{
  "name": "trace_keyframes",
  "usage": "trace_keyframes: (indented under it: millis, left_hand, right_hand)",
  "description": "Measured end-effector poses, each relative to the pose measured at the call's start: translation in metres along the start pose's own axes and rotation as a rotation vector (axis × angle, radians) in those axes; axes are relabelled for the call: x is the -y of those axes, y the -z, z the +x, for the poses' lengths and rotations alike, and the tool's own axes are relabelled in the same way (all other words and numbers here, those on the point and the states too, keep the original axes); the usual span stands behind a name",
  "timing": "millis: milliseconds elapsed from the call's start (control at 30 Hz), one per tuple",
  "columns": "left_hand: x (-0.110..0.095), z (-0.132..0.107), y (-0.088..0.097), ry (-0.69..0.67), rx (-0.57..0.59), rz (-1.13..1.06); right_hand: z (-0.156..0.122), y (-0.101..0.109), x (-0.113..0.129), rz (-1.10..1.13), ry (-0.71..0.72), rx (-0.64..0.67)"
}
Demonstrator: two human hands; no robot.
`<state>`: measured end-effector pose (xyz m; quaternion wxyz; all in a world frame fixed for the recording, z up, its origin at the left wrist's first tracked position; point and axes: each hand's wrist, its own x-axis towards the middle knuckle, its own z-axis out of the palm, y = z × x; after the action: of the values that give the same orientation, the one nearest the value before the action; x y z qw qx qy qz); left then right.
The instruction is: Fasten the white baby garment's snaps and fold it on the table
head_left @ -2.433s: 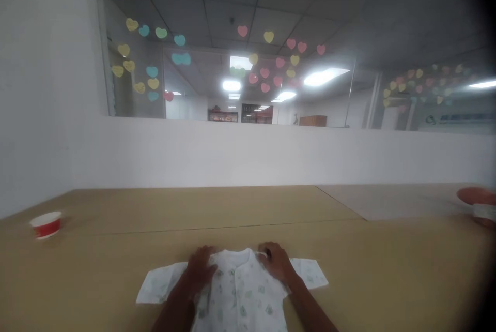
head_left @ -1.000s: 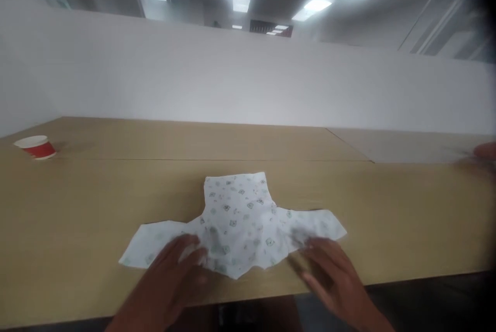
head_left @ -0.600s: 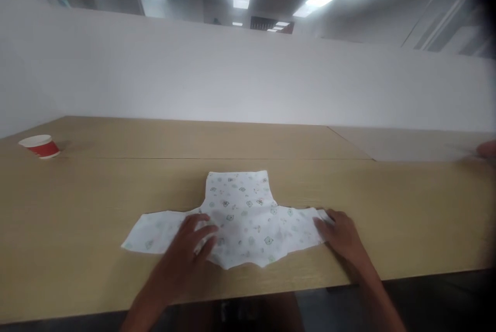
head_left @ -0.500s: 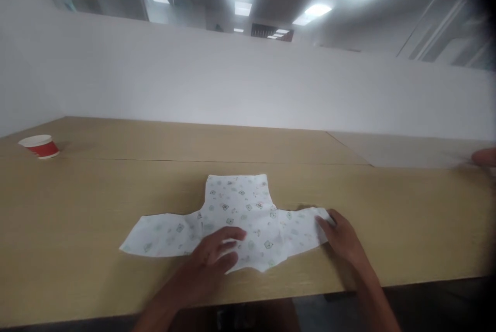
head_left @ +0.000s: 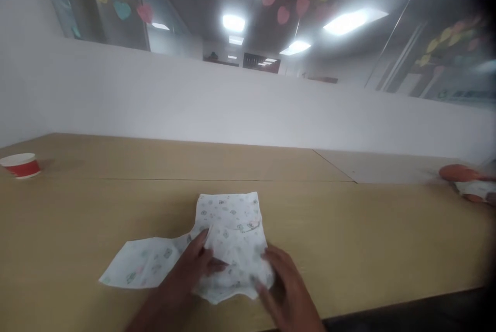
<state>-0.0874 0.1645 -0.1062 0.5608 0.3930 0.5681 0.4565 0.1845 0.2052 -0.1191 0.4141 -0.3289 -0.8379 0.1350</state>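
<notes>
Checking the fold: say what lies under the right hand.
The right hand lies on the bunched, folded side of the white baby garment; what is beneath the hand is covered.

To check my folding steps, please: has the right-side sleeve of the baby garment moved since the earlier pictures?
Yes. The right-side sleeve now lies folded leftward over the garment's body, toward the red paper cup.

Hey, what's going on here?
A person is handling a white printed baby garment on a wooden table with bare hands. The left hand and right hand are on the cloth. Its right side lies folded over; the left sleeve lies flat. A red-and-white paper cup stands far left.
</notes>
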Motion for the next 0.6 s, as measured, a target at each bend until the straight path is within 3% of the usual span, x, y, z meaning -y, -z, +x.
trace_keyframes:
  millis: [133, 233, 300, 400, 500, 600]
  left_hand:
    - [0.009, -0.012, 0.015, -0.011, -0.038, 0.378]
    - [0.018, -0.027, 0.041, -0.131, -0.194, 0.672]
    - [0.028, -0.033, 0.069, -0.243, -0.319, 0.864]
    - [0.040, -0.034, 0.119, -0.337, -0.379, 1.124]
    - [0.040, -0.031, 0.164, -0.292, -0.366, 1.307]
    - [0.029, -0.032, 0.206, -0.232, -0.310, 1.309]
  right_hand:
    - [-0.020, -0.018, -0.016, -0.272, 0.143, 0.036]
    - [-0.019, -0.018, -0.024, -0.307, 0.168, 0.019]
    - [-0.017, -0.017, -0.031, -0.302, 0.224, -0.008]
    - [-0.019, -0.019, -0.044, -0.320, 0.295, -0.009]
    - [-0.023, -0.024, -0.054, -0.339, 0.306, 0.003]
    - [-0.029, -0.032, -0.059, -0.292, 0.263, -0.042]
